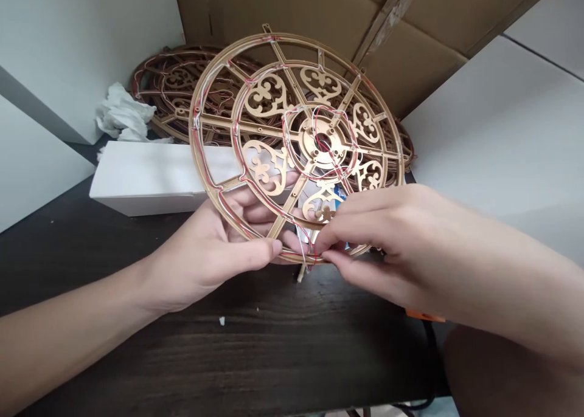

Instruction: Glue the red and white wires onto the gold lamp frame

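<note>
A gold round openwork frame (222,119), with rings, spokes and scroll ornaments, is held up tilted in front of me. Red and white wires (303,247) run along its rings and loop around the central hub (322,138). My left hand (228,237) grips its lower left rim, thumb in front and fingers behind the openwork. At the bottom rim, my right hand (378,237) pinches thumb and forefinger together at the wires; the exact spot between the fingertips is partly hidden. A short pale wire end (301,273) hangs below the rim.
Similar wired frames (159,79) lie stacked behind, beside crumpled white tissue (122,112). A white box (146,177) stands on the dark wood table (191,356). Cardboard (310,10) rises at the back, white panels at the sides. A black cable (431,350) hangs at the right edge.
</note>
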Available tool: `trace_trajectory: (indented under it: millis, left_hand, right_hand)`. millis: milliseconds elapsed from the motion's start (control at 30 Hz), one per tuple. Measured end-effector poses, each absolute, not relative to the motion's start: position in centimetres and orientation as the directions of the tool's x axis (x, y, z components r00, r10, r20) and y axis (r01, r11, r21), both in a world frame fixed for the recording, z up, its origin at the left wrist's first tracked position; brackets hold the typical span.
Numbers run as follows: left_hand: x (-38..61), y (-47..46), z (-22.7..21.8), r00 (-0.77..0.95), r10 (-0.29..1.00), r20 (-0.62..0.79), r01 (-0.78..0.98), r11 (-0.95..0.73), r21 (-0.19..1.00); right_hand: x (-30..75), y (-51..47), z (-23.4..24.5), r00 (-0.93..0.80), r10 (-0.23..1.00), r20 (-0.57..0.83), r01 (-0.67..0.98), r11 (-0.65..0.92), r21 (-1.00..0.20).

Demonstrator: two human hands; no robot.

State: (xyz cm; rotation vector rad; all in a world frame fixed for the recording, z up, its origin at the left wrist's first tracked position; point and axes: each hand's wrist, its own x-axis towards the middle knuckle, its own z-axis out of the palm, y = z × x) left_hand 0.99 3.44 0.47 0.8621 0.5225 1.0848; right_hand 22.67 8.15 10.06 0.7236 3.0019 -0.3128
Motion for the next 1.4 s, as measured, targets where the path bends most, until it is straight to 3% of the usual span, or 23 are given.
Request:
trace_trajectory:
  millis: [100, 267, 667, 867, 967, 1400]
  left_hand:
    - [0.8, 3.4, 0.4, 0.395, 0.918, 0.042, -0.540, 0.195, 0.819]
    - [0.8, 3.5, 0.3, 0.424, 0.904, 0.056, -0.528, 0.197, 0.826]
    - [0.4, 3.9, 0.2, 0.488, 0.873, -0.022, -0.569, 0.337, 0.750]
    - [-0.1, 4.1, 0.6, 0.386, 0.922, -0.041, -0.611, 0.289, 0.737]
    - [-0.2, 4.0, 0.8, 0.364, 0.931, -0.021, -0.629, 0.262, 0.732]
    - [-0.1, 4.0, 1.3, 0.344, 0.936, -0.075, -0.675, 0.302, 0.673]
  right_hand:
    - [23.0, 8.5, 10.3, -0.894, 0.432, -0.115, 0.447, 0.849, -0.282]
    - [23.0, 8.6, 10.6, -0.886, 0.437, -0.155, 0.464, 0.828, -0.314]
    - [23.0, 8.0, 11.5, -0.907, 0.418, -0.050, 0.418, 0.877, -0.238]
    - [23.5, 7.6, 11.9, -0.915, 0.392, 0.089, 0.366, 0.904, -0.219]
    - [23.4, 7.5, 11.8, -0.918, 0.368, 0.151, 0.347, 0.926, -0.149]
    - [22.8, 8.0, 10.4, -0.927, 0.285, 0.242, 0.278, 0.958, -0.066]
